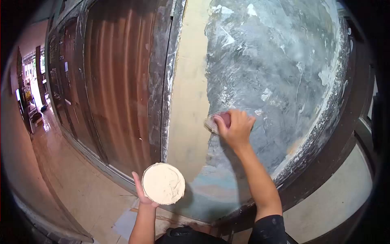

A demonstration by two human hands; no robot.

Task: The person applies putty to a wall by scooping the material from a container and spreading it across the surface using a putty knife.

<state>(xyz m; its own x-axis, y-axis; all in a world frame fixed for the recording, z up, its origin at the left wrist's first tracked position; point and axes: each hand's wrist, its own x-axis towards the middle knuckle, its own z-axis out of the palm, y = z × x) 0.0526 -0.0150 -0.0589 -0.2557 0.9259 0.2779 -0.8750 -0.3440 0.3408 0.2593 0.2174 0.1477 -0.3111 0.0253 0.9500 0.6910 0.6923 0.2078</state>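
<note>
My left hand (143, 194) supports a round tub (182, 195) from its left side and below, thumb up along the edge. Cream-coloured putty (162, 182) fills it to the top, with a ridged surface. Higher up, the fingers of my right hand (239, 129) are closed round a putty knife (211, 123) with a dull red grip. Its blade is at the wall, by the ragged border between a smooth cream putty strip (189, 85) and the grey, patchy wall (268, 77). My right fingers partly hide the tool.
A dark door frame (160, 73) with a reddish-brown panel (118, 81) stands left of the strip. Dark trim (325, 166) curves along the wall's lower right. Tiled floor (77, 175) runs left towards a bright opening (34, 81). A pale sheet (125, 223) lies below.
</note>
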